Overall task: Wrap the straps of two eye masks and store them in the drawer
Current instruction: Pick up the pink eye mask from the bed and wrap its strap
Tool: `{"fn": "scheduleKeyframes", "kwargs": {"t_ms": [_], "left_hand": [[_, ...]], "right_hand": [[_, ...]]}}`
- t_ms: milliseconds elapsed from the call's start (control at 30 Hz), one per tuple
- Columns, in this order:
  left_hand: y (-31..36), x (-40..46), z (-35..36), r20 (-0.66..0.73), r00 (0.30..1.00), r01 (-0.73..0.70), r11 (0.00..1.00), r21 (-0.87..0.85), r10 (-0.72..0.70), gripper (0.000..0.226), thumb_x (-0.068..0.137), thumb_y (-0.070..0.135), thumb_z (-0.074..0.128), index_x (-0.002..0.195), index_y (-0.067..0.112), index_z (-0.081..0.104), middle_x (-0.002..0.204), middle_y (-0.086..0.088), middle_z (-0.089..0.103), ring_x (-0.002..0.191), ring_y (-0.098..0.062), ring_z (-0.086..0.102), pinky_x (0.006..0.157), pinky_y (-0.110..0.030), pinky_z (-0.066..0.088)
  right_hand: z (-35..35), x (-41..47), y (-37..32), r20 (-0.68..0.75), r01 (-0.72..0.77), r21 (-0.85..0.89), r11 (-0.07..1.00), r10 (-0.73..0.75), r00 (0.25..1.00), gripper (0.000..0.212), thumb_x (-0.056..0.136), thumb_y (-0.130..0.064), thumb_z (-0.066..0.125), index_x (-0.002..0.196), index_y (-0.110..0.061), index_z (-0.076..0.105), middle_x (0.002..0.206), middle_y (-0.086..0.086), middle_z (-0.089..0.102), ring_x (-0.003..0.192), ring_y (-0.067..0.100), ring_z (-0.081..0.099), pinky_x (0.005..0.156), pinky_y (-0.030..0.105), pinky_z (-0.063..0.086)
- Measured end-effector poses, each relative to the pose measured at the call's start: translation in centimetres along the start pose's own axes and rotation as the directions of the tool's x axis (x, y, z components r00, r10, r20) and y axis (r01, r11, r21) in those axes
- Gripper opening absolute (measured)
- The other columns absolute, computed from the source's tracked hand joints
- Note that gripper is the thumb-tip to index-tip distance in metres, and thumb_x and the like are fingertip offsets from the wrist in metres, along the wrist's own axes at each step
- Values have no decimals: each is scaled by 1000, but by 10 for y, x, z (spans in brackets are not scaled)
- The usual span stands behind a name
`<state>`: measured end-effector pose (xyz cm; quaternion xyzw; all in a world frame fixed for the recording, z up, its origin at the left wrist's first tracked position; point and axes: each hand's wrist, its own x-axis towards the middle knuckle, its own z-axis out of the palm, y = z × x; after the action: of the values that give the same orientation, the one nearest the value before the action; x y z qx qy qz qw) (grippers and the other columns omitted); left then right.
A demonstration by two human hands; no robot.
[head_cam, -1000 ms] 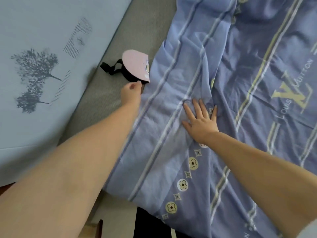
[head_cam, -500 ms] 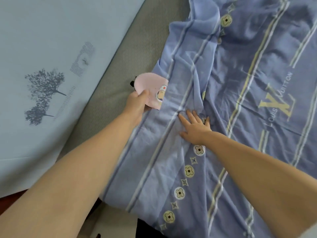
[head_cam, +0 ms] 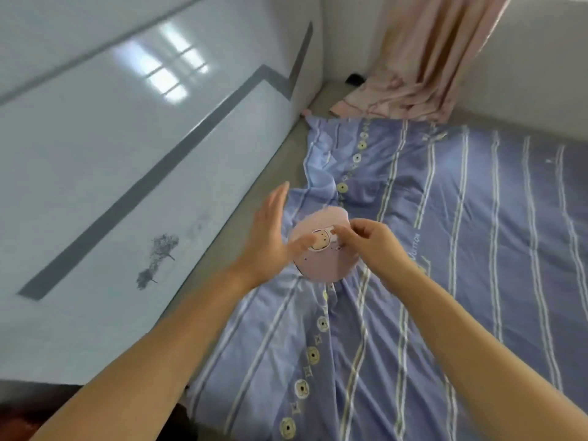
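A pink eye mask (head_cam: 321,259) with a small cartoon face printed on it hangs above the blue striped bedsheet (head_cam: 445,249). My right hand (head_cam: 370,240) pinches its upper edge between fingers and thumb. My left hand (head_cam: 273,230) is beside the mask on its left, fingers spread, with the thumb tip touching the mask's front. The mask's black strap is hidden apart from a thin dark edge at its lower left. Only this one mask is in view, and no drawer shows.
A glossy pale wall panel (head_cam: 111,186) with a grey stripe and a tree print runs along the left of the bed. A pink curtain (head_cam: 423,58) hangs at the far end, its hem bunched on the mattress. A grey mattress strip (head_cam: 254,198) lies between wall and sheet.
The mask was lifted off the mattress edge by my left hand and now hangs from my right hand. My right hand left the sheet. My left hand let go and opened. The view tilted up.
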<state>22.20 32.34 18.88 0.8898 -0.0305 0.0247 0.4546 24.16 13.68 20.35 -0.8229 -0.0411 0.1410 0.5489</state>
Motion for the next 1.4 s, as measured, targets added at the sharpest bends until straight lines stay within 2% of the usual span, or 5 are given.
{"fn": "scheduleKeyframes", "kwargs": {"t_ms": [300, 933, 1133, 1300, 1400], "left_hand": [[121, -24, -25, 113, 956, -236, 940, -245, 270, 12, 86, 27, 60, 85, 15, 64, 67, 3, 55, 61, -8, 46, 57, -18, 37], [150, -45, -10, 486, 872, 326, 682, -655, 49, 18, 95, 12, 47, 94, 8, 65, 79, 1, 71, 77, -14, 66, 76, -25, 57], [166, -45, -8, 564, 805, 566, 44, -823, 183, 35, 88, 34, 45, 64, 11, 56, 33, 4, 33, 27, -5, 22, 27, -12, 30], [154, -54, 29, 820, 545, 537, 678, -502, 176, 60, 93, 43, 20, 91, 12, 70, 53, -5, 65, 42, -14, 54, 49, -21, 49], [144, -43, 38, 781, 625, 687, 489, -537, -20, 47, 95, 31, 25, 113, 4, 58, 90, -18, 69, 83, -28, 65, 84, -34, 51]], "right_hand": [[-76, -59, -70, -179, 301, 126, 945, -277, 944, 24, 76, -45, 67, 95, -33, 58, 92, -8, 63, 83, 4, 59, 71, 19, 48], [-85, -76, -83, -162, 252, 656, 712, -193, 968, 13, 89, -23, 57, 98, -17, 63, 74, -4, 76, 67, 12, 71, 53, 25, 57], [-91, -67, -81, -229, 267, 673, 690, -149, 962, 12, 90, -21, 57, 98, -17, 65, 82, -3, 74, 72, 12, 69, 54, 24, 56], [-103, -64, -85, -334, 326, 512, 794, -165, 928, 20, 90, -22, 57, 106, -12, 64, 87, 6, 69, 76, 24, 65, 65, 42, 49], [-100, -68, -87, -364, 413, 432, 802, -264, 893, 10, 90, -21, 58, 88, -24, 68, 75, -7, 72, 65, 10, 66, 52, 27, 54]]}}
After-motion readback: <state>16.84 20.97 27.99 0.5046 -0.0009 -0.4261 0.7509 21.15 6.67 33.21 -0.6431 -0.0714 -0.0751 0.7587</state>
